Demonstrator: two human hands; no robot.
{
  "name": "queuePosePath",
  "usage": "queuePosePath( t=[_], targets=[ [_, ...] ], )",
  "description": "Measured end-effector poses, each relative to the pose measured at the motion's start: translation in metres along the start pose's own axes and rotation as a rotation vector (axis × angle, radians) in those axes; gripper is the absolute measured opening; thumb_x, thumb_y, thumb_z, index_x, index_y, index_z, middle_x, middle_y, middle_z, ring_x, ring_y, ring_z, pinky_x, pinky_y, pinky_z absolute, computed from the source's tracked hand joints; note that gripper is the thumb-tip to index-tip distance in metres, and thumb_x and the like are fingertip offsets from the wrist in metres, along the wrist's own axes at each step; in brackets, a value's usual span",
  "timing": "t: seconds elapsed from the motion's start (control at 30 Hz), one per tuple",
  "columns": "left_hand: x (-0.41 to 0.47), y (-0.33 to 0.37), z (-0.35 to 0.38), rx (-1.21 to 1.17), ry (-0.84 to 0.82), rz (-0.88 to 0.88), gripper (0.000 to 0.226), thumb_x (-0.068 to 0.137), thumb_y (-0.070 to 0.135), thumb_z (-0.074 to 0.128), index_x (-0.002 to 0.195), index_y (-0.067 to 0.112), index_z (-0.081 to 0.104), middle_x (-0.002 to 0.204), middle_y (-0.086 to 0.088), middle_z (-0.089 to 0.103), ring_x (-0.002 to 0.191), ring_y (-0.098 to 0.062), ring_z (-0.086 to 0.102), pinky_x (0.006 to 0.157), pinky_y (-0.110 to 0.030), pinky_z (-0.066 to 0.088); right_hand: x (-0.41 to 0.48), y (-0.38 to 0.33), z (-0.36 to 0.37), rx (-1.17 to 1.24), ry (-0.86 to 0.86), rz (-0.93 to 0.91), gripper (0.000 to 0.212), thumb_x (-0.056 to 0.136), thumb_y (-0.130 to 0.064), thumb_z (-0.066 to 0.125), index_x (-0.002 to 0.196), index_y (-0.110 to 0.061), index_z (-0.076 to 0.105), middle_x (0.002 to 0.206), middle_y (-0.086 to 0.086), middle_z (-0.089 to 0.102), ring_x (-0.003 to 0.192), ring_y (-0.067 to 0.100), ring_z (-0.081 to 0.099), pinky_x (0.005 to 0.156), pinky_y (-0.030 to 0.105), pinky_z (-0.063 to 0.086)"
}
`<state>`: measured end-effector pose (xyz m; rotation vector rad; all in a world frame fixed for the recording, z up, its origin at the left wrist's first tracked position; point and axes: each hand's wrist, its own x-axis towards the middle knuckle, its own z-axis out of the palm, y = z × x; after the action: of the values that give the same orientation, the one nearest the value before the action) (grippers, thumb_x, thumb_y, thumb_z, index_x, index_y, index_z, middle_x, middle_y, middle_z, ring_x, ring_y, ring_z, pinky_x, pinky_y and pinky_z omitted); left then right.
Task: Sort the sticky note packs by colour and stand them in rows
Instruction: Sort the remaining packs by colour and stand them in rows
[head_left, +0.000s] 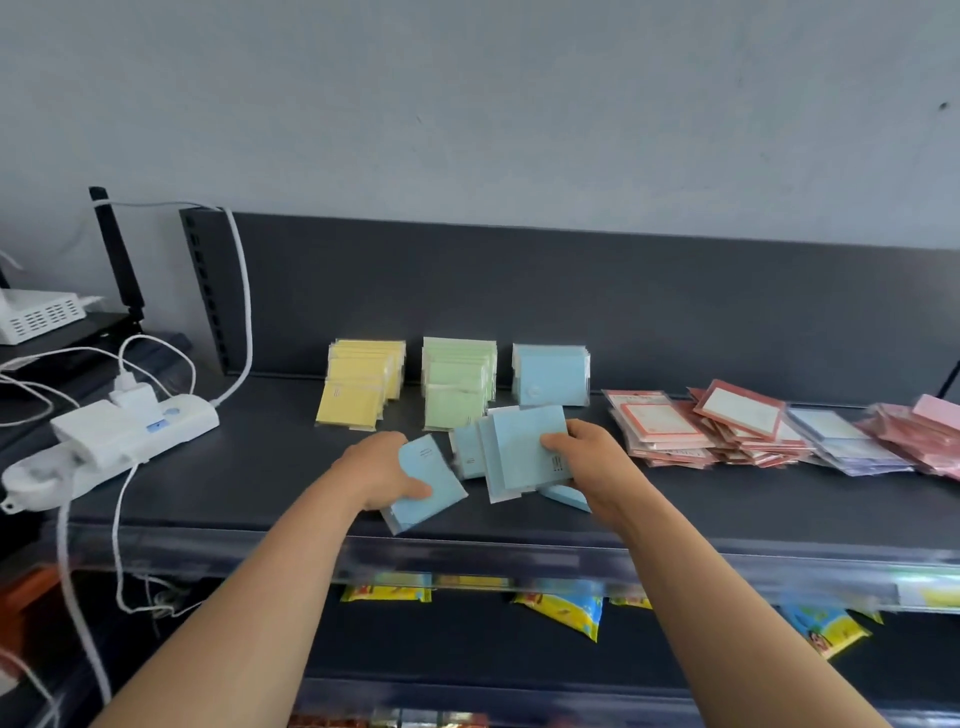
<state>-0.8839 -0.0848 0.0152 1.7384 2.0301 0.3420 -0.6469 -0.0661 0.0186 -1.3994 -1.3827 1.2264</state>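
On the dark shelf, three rows of sticky note packs stand against the back panel: yellow packs, green packs and blue packs. My left hand grips one blue pack, tilted, near the shelf's front. My right hand holds a small stack of blue packs, thumb on top. Another blue pack lies flat between my hands, and one more blue pack peeks out under my right hand.
Heaps of red-framed and pink packs and pale lilac packs lie flat at the right. A white power strip with plugs and cables sits at the left. Snack bags hang on the shelf below.
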Motion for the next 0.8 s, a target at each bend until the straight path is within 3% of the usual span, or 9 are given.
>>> queuePosePath(
  t=[0.1, 0.27, 0.4, 0.5, 0.57, 0.7, 0.8],
  targets=[
    [-0.008, 0.005, -0.012, -0.171, 0.005, 0.064, 0.012, 0.096, 0.028, 0.054, 0.09, 0.018, 0.052, 0.099, -0.003, 0.06, 0.085, -0.017, 0.057, 0.066, -0.029, 0.042, -0.002, -0.003, -0.004, 0.051, 0.016, 0.0, 0.02, 0.097, -0.013, 0.049, 0.115, -0.01, 0.057, 0.109, 0.004, 0.063, 0.1, 0.021, 0.059, 0.093, 0.043, 0.052],
    [-0.016, 0.022, -0.022, -0.643, 0.186, 0.09, 0.017, 0.099, 0.015, 0.044, 0.114, 0.016, 0.052, 0.106, 0.0, 0.06, 0.086, -0.012, 0.056, 0.063, -0.026, 0.043, -0.005, -0.008, -0.009, 0.301, 0.042, 0.014, 0.026, 0.097, -0.009, 0.049, 0.121, -0.013, 0.056, 0.115, 0.005, 0.062, 0.104, 0.023, 0.059, 0.083, 0.039, 0.055],
    [-0.011, 0.044, -0.002, -0.863, 0.218, 0.071, 0.036, 0.091, -0.001, 0.048, 0.121, 0.019, 0.042, 0.12, -0.005, 0.054, 0.103, -0.023, 0.057, 0.083, -0.046, 0.057, -0.006, -0.014, -0.008, 0.47, 0.09, 0.049, 0.022, 0.097, -0.005, 0.047, 0.117, -0.008, 0.056, 0.109, 0.006, 0.061, 0.095, 0.02, 0.059, 0.072, 0.036, 0.055],
    [-0.013, 0.066, 0.016, -1.062, 0.139, 0.121, 0.049, 0.092, -0.007, 0.047, 0.124, 0.028, 0.035, 0.115, 0.0, 0.046, 0.106, -0.023, 0.055, 0.082, -0.043, 0.059, -0.003, -0.016, -0.006, 0.585, 0.134, 0.116, 0.005, 0.098, -0.005, 0.048, 0.098, -0.008, 0.053, 0.102, 0.008, 0.057, 0.088, 0.02, 0.057, 0.081, 0.041, 0.055],
    [-0.014, 0.077, 0.023, -1.175, 0.107, 0.143, 0.043, 0.096, -0.002, 0.044, 0.125, 0.029, 0.038, 0.117, 0.0, 0.047, 0.108, -0.023, 0.057, 0.083, -0.041, 0.058, 0.0, -0.014, -0.007, 0.599, 0.159, 0.149, 0.006, 0.097, -0.008, 0.051, 0.093, -0.012, 0.052, 0.106, 0.01, 0.057, 0.091, 0.022, 0.058, 0.084, 0.043, 0.055],
    [-0.007, 0.09, 0.032, -1.349, 0.129, 0.072, 0.022, 0.101, 0.01, 0.043, 0.119, 0.022, 0.046, 0.115, -0.006, 0.055, 0.106, -0.023, 0.06, 0.087, -0.042, 0.057, 0.007, -0.011, -0.012, 0.649, 0.165, 0.193, 0.014, 0.097, -0.011, 0.053, 0.111, -0.008, 0.052, 0.109, 0.012, 0.057, 0.104, 0.029, 0.058, 0.087, 0.049, 0.055],
    [-0.004, 0.099, 0.039, -1.299, 0.164, 0.059, 0.017, 0.099, 0.009, 0.044, 0.11, 0.019, 0.052, 0.113, -0.008, 0.062, 0.102, -0.019, 0.062, 0.084, -0.034, 0.055, 0.013, -0.013, -0.014, 0.771, 0.156, 0.182, 0.018, 0.098, -0.012, 0.051, 0.116, -0.008, 0.05, 0.116, 0.015, 0.059, 0.107, 0.031, 0.06, 0.084, 0.053, 0.055]
  ],
)
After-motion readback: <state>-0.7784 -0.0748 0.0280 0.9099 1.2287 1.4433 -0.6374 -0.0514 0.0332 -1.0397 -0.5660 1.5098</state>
